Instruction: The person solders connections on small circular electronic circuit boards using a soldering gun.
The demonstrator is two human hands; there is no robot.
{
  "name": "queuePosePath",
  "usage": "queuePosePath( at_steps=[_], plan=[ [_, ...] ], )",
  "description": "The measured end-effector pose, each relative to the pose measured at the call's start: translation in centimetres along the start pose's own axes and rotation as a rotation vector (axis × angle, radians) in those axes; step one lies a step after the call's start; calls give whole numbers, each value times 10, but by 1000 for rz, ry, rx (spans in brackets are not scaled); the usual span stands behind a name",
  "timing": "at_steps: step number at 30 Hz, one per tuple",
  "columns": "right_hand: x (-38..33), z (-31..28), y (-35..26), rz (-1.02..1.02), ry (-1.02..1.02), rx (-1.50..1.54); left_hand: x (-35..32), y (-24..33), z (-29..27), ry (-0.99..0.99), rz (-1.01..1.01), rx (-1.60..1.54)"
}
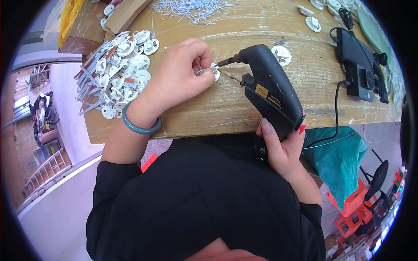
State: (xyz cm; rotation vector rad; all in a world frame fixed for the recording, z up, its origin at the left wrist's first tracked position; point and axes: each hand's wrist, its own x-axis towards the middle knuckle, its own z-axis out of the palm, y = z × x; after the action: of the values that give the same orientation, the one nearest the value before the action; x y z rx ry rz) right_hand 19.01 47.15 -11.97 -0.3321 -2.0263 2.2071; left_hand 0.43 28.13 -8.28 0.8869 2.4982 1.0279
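My right hand [282, 147] is wrapped round the handle of a black soldering gun [275, 85], whose tip points left. At the tip is a small round white plastic part [217, 75], lying at the table's middle. The fingers of my left hand [180, 71] are pinched together at this part and partly cover it; a thin white wire seems to show between them. A blue-green bangle [140, 129] circles my left wrist. Left of that hand lies a heap of similar white round parts [126, 71], mixed with grey and brown strips.
Thin white wires [191, 9] lie at the table's far edge. One white part [281, 55] sits beyond the gun. A black power unit [359, 65] stands at the right, its cable hanging over the edge. Below hangs a green plastic bag [337, 156]. A cardboard box [85, 37] is far left.
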Motion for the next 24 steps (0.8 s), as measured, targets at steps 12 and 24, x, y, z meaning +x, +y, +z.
queuePosePath(
  at_steps=[12, 24],
  plan=[
    [2, 0, -2, -49, -3, -31, 3, -3, 1, -60, -56, -72],
    [6, -1, -4, -67, -35, 49, 7, -9, 4, -16, -28, -150]
  ],
)
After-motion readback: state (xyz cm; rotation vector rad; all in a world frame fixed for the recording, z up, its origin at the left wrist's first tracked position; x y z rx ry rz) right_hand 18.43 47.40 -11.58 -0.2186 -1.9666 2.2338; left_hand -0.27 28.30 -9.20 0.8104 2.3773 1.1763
